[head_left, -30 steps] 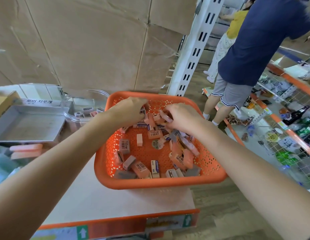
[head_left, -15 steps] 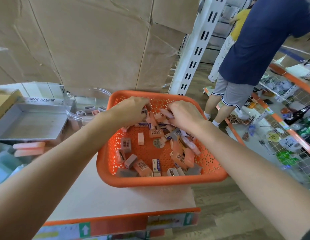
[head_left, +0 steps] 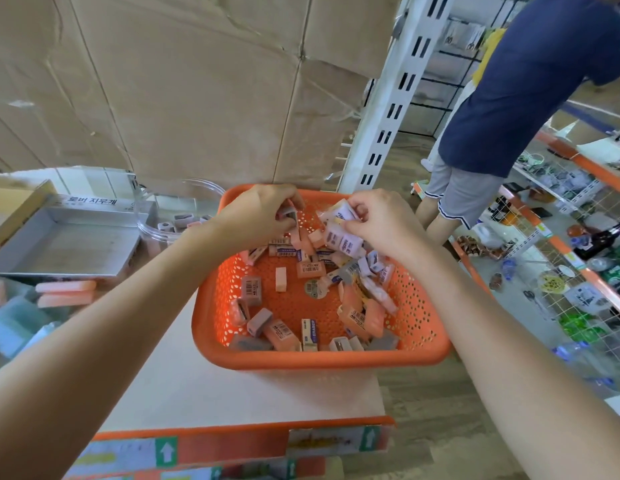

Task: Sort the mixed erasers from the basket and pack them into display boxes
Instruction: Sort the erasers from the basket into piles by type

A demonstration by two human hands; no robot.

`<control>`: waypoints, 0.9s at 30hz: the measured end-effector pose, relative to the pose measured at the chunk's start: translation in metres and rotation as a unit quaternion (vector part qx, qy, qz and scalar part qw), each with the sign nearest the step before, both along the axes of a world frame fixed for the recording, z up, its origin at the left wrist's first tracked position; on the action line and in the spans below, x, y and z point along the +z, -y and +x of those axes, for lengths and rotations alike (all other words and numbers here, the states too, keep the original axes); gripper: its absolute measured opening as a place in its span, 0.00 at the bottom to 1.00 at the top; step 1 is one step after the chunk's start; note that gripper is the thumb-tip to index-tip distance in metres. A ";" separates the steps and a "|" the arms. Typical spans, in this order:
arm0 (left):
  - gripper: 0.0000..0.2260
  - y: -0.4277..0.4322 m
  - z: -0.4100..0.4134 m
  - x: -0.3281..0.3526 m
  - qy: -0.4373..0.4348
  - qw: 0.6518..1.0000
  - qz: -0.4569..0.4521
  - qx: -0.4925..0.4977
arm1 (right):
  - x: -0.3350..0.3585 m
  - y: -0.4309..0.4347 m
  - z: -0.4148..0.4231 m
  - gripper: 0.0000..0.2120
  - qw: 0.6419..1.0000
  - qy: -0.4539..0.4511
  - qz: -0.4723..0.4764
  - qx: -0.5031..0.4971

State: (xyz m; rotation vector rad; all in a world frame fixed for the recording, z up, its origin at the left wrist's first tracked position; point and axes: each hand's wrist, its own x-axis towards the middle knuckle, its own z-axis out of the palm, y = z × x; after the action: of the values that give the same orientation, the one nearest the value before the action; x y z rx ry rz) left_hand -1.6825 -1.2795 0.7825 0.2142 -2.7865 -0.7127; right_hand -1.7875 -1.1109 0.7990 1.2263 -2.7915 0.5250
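At frame centre, over orange basket [head_left: 322, 358] | right hand [head_left: 381, 223] pinches white-sleeved erasers [head_left: 341, 233] | left hand [head_left: 256, 216] pinches grey eraser [head_left: 288, 213] | display box [head_left: 69, 244] lies left, nearer left hand.

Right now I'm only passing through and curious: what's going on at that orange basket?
A person is sorting erasers in the orange basket. The right hand holds a few white-wrapped erasers above the far side; the left hand pinches a small grey eraser. Many loose erasers remain inside. The grey display box to the left looks empty, and a clear tub beside it holds a few pieces.
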 end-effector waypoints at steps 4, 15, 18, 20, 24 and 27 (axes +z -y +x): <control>0.11 -0.001 0.014 0.007 -0.022 0.999 0.026 0.012 | 0.002 -0.001 0.006 0.04 0.997 0.036 -0.066 0.024; 0.09 0.021 0.068 0.019 -0.123 0.988 0.019 0.090 | 0.006 0.022 0.041 0.09 0.980 0.102 -0.127 0.113; 0.09 0.039 0.080 0.017 -0.133 0.985 0.020 0.109 | 0.007 0.031 0.051 0.10 0.977 0.108 -0.137 0.126; 0.09 0.052 0.085 0.016 -0.131 0.983 0.018 0.127 | 0.010 0.038 0.057 0.09 0.975 0.112 -0.140 0.129; 0.09 0.078 0.087 0.009 -0.110 0.983 0.018 0.148 | 0.015 0.054 0.070 0.07 0.973 0.112 -0.156 0.125; 0.10 0.093 0.083 -0.002 -0.059 0.992 0.029 0.111 | 0.015 0.065 0.080 0.05 0.974 0.097 -0.175 0.103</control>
State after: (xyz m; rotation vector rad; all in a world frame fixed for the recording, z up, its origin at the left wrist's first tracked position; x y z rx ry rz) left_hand -1.5993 -1.3724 0.7807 0.4699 -2.5807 -0.7253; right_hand -1.7076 -1.1757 0.8142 1.4512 -2.5686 1.1521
